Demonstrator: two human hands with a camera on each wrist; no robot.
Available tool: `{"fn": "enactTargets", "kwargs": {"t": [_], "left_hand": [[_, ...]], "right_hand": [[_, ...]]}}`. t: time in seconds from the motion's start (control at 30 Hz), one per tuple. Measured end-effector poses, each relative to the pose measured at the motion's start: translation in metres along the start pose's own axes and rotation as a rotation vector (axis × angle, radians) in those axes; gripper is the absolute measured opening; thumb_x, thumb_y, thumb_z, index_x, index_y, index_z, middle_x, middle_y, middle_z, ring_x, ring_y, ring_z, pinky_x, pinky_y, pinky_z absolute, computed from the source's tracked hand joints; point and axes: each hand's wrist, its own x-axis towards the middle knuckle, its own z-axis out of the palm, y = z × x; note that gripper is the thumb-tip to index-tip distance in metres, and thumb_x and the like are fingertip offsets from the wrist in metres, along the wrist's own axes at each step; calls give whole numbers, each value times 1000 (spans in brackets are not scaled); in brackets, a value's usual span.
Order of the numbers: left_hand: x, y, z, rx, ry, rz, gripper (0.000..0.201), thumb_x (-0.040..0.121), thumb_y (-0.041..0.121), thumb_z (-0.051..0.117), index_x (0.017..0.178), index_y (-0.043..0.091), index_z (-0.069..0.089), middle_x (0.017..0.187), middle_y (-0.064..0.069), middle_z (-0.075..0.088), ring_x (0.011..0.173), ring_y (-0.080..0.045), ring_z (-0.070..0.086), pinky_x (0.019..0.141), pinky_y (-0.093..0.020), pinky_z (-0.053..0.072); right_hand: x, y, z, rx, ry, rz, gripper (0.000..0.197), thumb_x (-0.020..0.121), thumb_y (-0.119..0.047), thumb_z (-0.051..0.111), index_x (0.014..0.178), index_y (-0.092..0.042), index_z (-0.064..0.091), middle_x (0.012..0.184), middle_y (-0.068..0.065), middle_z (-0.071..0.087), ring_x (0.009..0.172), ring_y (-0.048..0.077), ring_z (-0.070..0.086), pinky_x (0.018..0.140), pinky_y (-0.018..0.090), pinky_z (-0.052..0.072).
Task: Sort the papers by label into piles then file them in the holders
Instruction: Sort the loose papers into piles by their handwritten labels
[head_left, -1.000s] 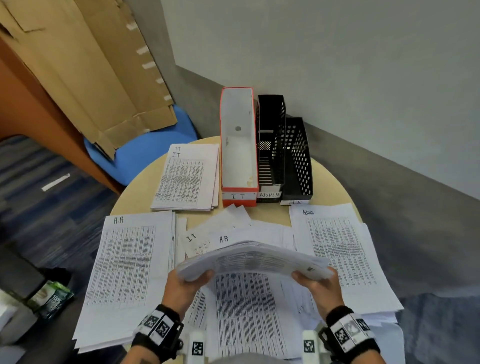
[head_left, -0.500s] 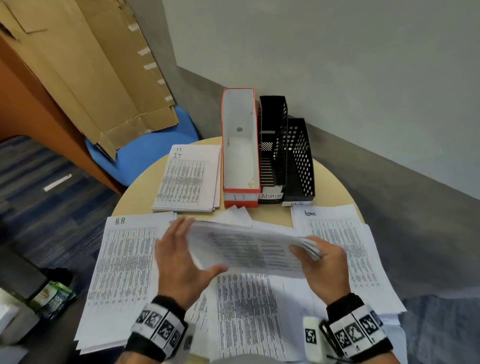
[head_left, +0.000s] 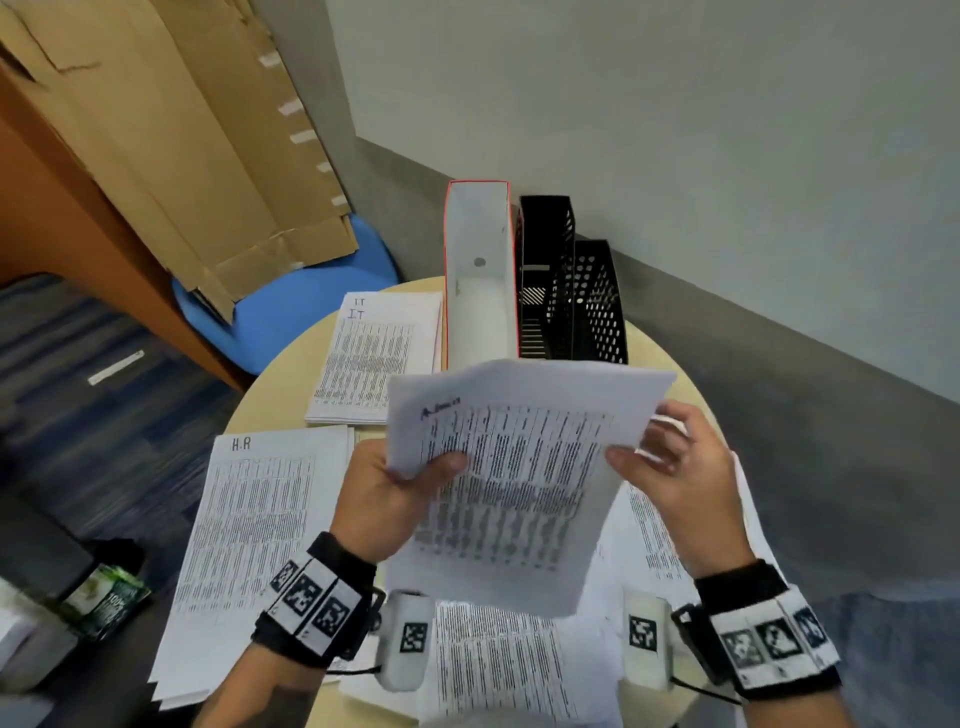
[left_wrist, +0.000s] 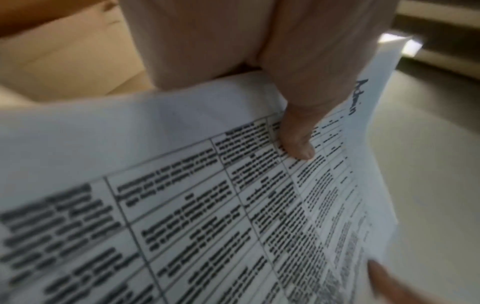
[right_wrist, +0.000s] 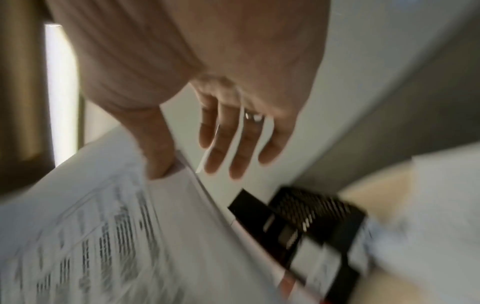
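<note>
Holding white printed "Admin" paper sheaf (head_left: 511, 478) upright: left hand (head_left: 387, 499) pinches one edge, right hand (head_left: 670, 470) thumb pinches the other | Admin pile on counter lies under right hand, nearer.

Held paper stack (head_left: 514, 467) hiding front labels of red file box (head_left: 480, 291) and black mesh holders (head_left: 576, 301), also covering pile at right of frame. Printed table text blurring unreadable. Right wrist view smearing throughout; holders (right_wrist: 306, 216) indistinct.
</note>
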Motion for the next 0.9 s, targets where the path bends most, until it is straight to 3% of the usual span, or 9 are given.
{"fn": "enactTargets", "kwargs": {"t": [0.13, 0.33, 0.4, 0.47, 0.57, 0.67, 0.7, 0.8, 0.9], "left_hand": [[-13, 17, 23, -117, -27, -9, 36, 79, 5, 80, 112, 17, 73, 106, -7, 78, 100, -25, 74, 80, -38, 64], [-23, 20, 20, -131, 12, 107, 50, 77, -10, 77, 104, 32, 77, 105, 17, 78, 100, -4, 73, 83, -17, 57], [-27, -2, 16, -54, 0, 52, 46, 75, -5, 81, 110, 25, 74, 106, 13, 79, 101, -8, 74, 82, -24, 61], [-32, -33, 16, 32, -15, -59, 44, 75, 10, 86, 106, 39, 75, 104, 13, 78, 100, -11, 74, 82, -31, 63], [-43, -46, 23, 139, 15, -126, 49, 78, 18, 86, 98, 61, 72, 97, 30, 75, 93, 5, 71, 80, -16, 58], [-43, -41, 22, 128, 48, -152, 13, 80, 15, 84, 89, 9, 77, 71, 10, 73, 81, -21, 64, 76, -41, 51], [-42, -42, 21, 112, 62, -164, 19, 79, 18, 85, 90, 8, 74, 69, 11, 73, 78, -22, 64, 75, -41, 53], [-40, -60, 18, 77, -11, -192, 34, 78, 26, 86, 107, 39, 75, 104, 19, 77, 98, -3, 73, 85, -25, 59], [-44, -76, 23, 187, -86, -309, 24, 83, 26, 83, 92, 46, 72, 87, 38, 71, 83, 11, 68, 72, -15, 52]], "right_hand": [[-11, -4, 20, 194, -95, 38, 34, 79, -12, 74, 112, -1, 70, 108, 10, 77, 104, 27, 72, 89, 41, 57], [-15, -16, 24, 243, -86, -32, 24, 77, -12, 76, 101, -8, 74, 99, 8, 79, 94, 25, 74, 83, 36, 60], [-19, 10, 26, 180, -99, 44, 23, 75, -12, 85, 96, -9, 76, 96, 11, 78, 93, 30, 74, 85, 44, 60], [-22, 44, 33, 127, -106, 193, 27, 69, -13, 84, 94, -5, 75, 94, 15, 78, 93, 36, 73, 90, 59, 57], [-31, 69, 40, 117, -88, 343, 24, 71, -5, 80, 94, -2, 75, 94, 15, 77, 91, 34, 72, 92, 62, 54], [-31, 62, 35, 183, -89, 337, 19, 82, 10, 70, 96, -1, 75, 94, 13, 78, 86, 25, 73, 79, 39, 56], [-30, 61, 32, 210, -97, 328, 20, 82, 10, 69, 97, -1, 74, 95, 13, 78, 87, 24, 73, 77, 34, 56], [-27, 76, 33, 183, -103, 374, 26, 76, 0, 78, 102, -3, 74, 100, 12, 78, 94, 30, 73, 86, 44, 58], [-33, 98, 38, 20, -120, 419, 22, 85, 1, 75, 101, -14, 76, 99, 1, 80, 98, 26, 73, 92, 48, 57]]}}
